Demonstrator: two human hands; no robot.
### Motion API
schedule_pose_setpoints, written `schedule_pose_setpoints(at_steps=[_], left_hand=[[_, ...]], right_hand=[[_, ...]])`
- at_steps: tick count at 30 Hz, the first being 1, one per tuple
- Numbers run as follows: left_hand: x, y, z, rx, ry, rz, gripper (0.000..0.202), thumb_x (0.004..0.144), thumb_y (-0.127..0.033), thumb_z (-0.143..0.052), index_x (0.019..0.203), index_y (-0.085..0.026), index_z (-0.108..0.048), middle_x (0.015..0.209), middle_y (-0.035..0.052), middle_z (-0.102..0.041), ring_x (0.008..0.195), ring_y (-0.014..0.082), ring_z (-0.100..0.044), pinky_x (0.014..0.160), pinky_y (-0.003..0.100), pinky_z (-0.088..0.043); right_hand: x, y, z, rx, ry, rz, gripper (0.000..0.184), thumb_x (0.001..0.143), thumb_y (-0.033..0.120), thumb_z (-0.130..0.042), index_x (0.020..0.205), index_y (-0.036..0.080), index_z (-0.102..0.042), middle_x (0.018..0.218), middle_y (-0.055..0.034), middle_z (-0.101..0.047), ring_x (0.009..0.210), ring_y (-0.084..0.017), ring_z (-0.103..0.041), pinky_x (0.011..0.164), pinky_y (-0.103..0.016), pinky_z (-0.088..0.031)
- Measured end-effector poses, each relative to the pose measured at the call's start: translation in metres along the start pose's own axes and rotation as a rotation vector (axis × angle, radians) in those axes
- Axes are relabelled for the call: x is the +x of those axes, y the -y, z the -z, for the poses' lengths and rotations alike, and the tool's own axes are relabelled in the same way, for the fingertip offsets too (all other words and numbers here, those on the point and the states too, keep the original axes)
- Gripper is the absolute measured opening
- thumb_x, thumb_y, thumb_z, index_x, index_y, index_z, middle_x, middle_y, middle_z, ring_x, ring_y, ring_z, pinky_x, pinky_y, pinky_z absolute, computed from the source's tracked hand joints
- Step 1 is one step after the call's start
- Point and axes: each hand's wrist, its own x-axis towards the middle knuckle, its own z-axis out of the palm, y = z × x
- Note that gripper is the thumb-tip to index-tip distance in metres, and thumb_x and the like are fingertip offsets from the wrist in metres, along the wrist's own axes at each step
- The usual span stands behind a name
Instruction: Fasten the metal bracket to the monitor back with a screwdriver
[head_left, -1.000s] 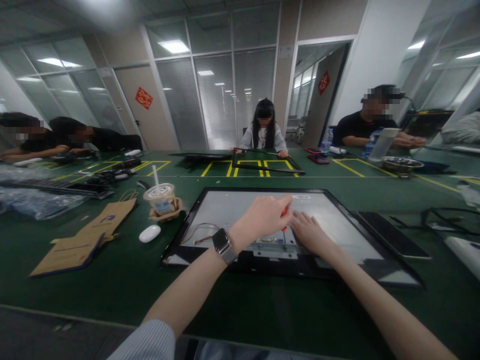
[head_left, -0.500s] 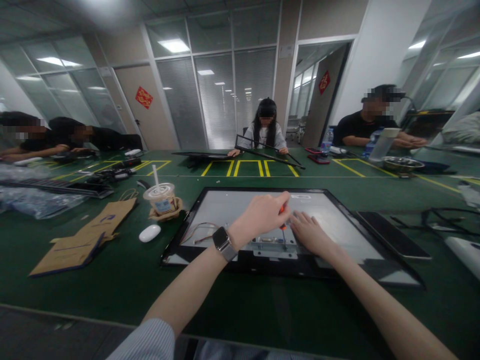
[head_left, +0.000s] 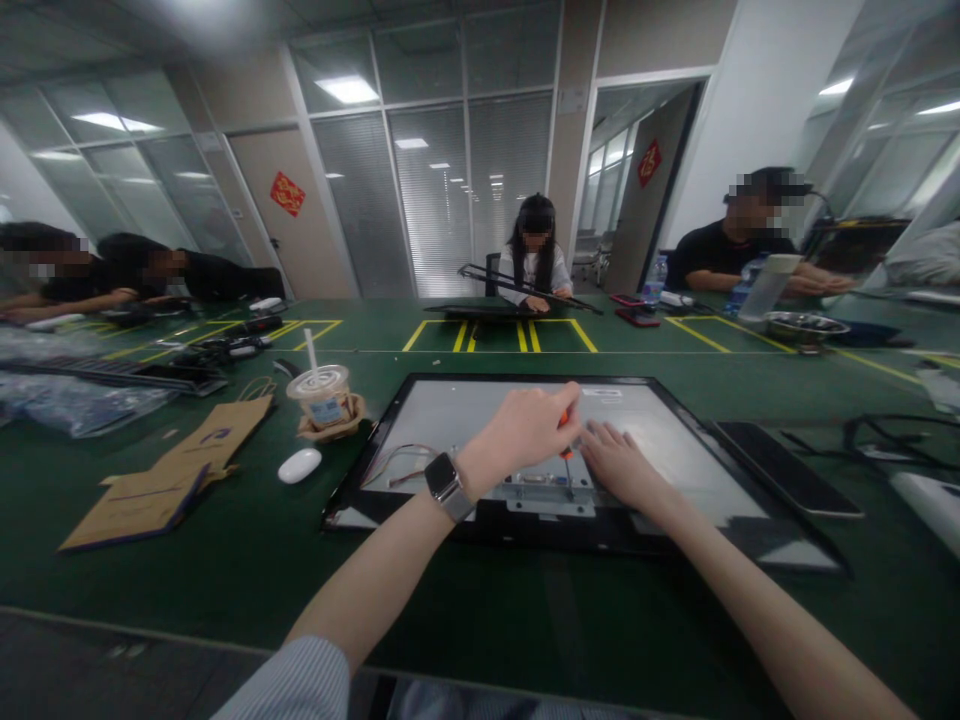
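My left hand (head_left: pixel 521 428), with a watch (head_left: pixel 444 482) on its wrist, is closed around the orange handle of a screwdriver (head_left: pixel 566 445). The screwdriver stands nearly upright, its shaft reaching down to a metal bracket (head_left: pixel 551 498) with connector ports. That bracket sits near the close edge of a black-framed monitor panel (head_left: pixel 442 405), which lies with its grey metal back upward. Beside the screwdriver, my right hand (head_left: pixel 622 465) rests on the panel with fingers stretched out. Loose thin wires (head_left: pixel 401 465) lie on the panel's left part. Where the screwdriver tip meets the bracket is hard to make out.
Left of the panel are a drink cup (head_left: pixel 321 395) with a straw, a white mouse (head_left: pixel 300 466) and a brown paper bag (head_left: pixel 176 465). A black phone-like slab (head_left: pixel 784 465) lies on the right. Across the green table (head_left: pixel 480 365), a person (head_left: pixel 536 255) handles black parts.
My hands and the screwdriver hold almost the same place. Across the table, the person's black panel has shifted right, one hand now lies on it, and the thin black frame has tipped lower.
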Motion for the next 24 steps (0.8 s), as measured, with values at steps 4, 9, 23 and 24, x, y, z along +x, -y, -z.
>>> schedule_pose_setpoints(at_steps=[4,9,23,24], left_hand=[[-0.0001,-0.0014,0.0024,0.003,-0.003,-0.002,0.018,0.097,-0.03,-0.044,0.104,-0.019,-0.056,0.077,0.0024,-0.069,0.065,0.0174,-0.063,0.056,0.029,-0.032],[-0.0005,-0.0018,0.0045,-0.006,-0.001,-0.004,0.017,0.097,-0.03,-0.044,0.103,-0.02,-0.056,0.076,0.0023,-0.069,0.064,0.0174,-0.062,0.055,0.03,-0.029],[-0.0002,-0.0005,0.0017,-0.013,-0.004,-0.012,0.017,0.097,-0.029,-0.044,0.104,-0.019,-0.056,0.077,0.0026,-0.069,0.066,0.0176,-0.063,0.057,0.029,-0.033],[-0.0002,-0.0005,0.0014,-0.013,-0.007,-0.014,0.017,0.097,-0.03,-0.044,0.104,-0.019,-0.056,0.077,0.0025,-0.069,0.066,0.0175,-0.063,0.057,0.029,-0.033]], right_hand=[[0.0001,0.0009,-0.0001,-0.006,-0.001,-0.014,0.048,0.101,0.02,-0.029,0.143,0.015,-0.051,0.148,-0.0213,-0.052,0.135,-0.036,-0.047,0.105,-0.058,-0.041],[0.0006,0.0005,-0.0016,-0.003,-0.005,-0.015,0.048,0.101,0.02,-0.03,0.145,0.015,-0.05,0.148,-0.0216,-0.051,0.135,-0.036,-0.047,0.105,-0.058,-0.041],[0.0007,0.0012,-0.0008,-0.002,-0.009,-0.022,0.048,0.102,0.02,-0.031,0.145,0.015,-0.051,0.148,-0.0215,-0.051,0.134,-0.037,-0.048,0.105,-0.058,-0.04],[0.0006,0.001,-0.001,0.0,-0.017,-0.019,0.047,0.102,0.021,-0.031,0.144,0.016,-0.051,0.147,-0.0215,-0.052,0.134,-0.036,-0.048,0.105,-0.058,-0.041]])
